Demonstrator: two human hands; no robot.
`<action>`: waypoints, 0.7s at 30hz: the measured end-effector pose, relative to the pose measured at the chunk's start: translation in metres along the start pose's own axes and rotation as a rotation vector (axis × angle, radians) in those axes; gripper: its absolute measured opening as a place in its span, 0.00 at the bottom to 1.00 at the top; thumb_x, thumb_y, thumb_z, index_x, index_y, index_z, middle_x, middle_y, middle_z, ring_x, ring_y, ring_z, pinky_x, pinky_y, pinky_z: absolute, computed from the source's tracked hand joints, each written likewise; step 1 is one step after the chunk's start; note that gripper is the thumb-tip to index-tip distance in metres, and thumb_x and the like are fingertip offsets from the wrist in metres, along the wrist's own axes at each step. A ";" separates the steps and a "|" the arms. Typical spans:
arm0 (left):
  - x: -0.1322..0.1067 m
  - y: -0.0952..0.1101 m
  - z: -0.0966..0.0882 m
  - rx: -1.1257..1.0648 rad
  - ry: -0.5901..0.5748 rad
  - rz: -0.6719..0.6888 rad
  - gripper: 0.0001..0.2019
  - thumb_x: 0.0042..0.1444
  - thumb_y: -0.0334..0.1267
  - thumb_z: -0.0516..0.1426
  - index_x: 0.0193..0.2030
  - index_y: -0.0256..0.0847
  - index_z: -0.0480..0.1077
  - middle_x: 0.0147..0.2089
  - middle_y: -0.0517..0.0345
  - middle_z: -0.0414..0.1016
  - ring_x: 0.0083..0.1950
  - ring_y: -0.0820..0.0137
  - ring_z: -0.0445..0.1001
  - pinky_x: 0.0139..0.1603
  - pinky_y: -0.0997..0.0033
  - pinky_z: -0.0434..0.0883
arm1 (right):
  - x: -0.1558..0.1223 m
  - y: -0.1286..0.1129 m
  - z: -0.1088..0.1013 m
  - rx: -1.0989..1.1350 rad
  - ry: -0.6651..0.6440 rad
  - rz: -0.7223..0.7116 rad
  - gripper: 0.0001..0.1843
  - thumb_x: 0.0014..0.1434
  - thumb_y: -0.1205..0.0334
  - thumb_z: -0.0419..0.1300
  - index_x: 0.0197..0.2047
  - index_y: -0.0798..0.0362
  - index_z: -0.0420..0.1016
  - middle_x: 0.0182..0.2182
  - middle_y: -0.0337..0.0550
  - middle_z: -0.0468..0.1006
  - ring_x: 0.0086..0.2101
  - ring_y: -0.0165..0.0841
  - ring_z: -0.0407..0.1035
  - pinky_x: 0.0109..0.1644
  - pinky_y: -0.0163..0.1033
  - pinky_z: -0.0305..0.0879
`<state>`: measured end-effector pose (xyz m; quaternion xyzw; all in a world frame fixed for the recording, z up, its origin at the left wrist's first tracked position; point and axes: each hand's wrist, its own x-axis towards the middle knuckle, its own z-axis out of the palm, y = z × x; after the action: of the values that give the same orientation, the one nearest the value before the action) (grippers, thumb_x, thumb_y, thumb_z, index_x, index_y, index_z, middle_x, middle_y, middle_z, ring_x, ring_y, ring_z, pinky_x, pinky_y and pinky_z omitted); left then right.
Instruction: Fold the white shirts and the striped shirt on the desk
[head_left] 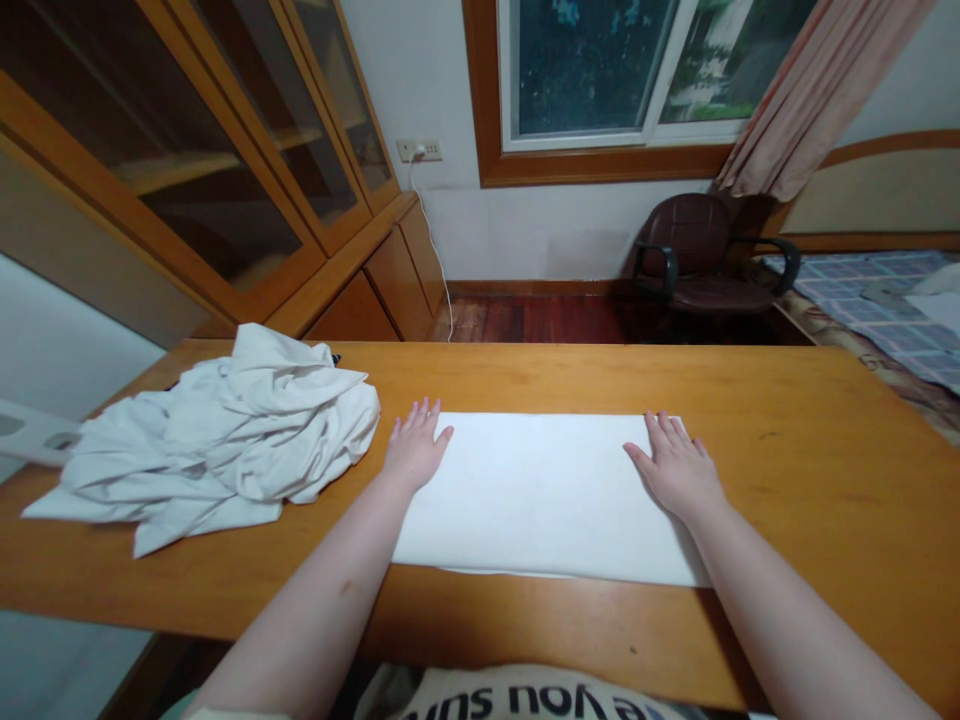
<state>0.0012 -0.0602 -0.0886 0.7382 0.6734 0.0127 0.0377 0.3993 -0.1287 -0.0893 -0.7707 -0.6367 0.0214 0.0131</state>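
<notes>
A white cloth [536, 500], folded into a flat rectangle, lies on the wooden table [810, 470] in front of me. My left hand [416, 445] rests with spread fingers at its far left corner, thumb over the cloth. At the far right corner my right hand [675, 465] lies flat on the cloth, fingers stretched out and thumb pointing inward. Neither hand grips anything. Left of my left hand sits a crumpled heap of white fabric [232, 430], with a small dark item partly showing behind it.
A wooden cabinet with glass doors [330, 190] stands beyond the table at left. Behind the table are a brown armchair [697, 250] and a window [600, 70] with a pink curtain [817, 100]. A bed with a checked cover [877, 300] stands at right.
</notes>
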 end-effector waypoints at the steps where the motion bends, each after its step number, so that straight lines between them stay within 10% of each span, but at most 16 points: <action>1: 0.000 -0.001 0.000 -0.001 -0.005 0.002 0.31 0.64 0.51 0.38 0.69 0.36 0.47 0.71 0.46 0.45 0.71 0.57 0.43 0.67 0.47 0.47 | -0.001 0.005 0.000 -0.002 -0.005 0.012 0.39 0.63 0.41 0.37 0.69 0.59 0.47 0.67 0.53 0.49 0.65 0.43 0.43 0.65 0.54 0.43; 9: -0.003 0.009 -0.011 0.069 0.099 -0.046 0.28 0.64 0.45 0.42 0.66 0.31 0.54 0.69 0.41 0.51 0.70 0.53 0.48 0.66 0.44 0.49 | -0.005 0.020 -0.004 -0.052 0.070 -0.019 0.37 0.64 0.44 0.40 0.67 0.62 0.53 0.66 0.58 0.51 0.64 0.48 0.43 0.64 0.59 0.40; 14: -0.028 0.064 -0.020 0.035 0.136 0.047 0.25 0.63 0.37 0.44 0.65 0.31 0.57 0.68 0.44 0.54 0.70 0.56 0.48 0.67 0.49 0.48 | -0.029 -0.046 -0.011 0.041 0.240 -0.155 0.35 0.64 0.48 0.44 0.63 0.67 0.58 0.65 0.65 0.51 0.65 0.51 0.41 0.64 0.61 0.39; 21: -0.080 0.135 0.009 -0.043 0.032 0.237 0.26 0.64 0.38 0.41 0.68 0.40 0.50 0.70 0.55 0.48 0.71 0.61 0.44 0.67 0.51 0.50 | -0.076 -0.134 0.000 0.211 0.032 -0.486 0.27 0.64 0.62 0.43 0.66 0.57 0.56 0.65 0.48 0.55 0.64 0.40 0.49 0.66 0.51 0.44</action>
<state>0.1290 -0.1521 -0.0855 0.8113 0.5816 0.0433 0.0412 0.2539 -0.1781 -0.0820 -0.5899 -0.7969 0.0717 0.1083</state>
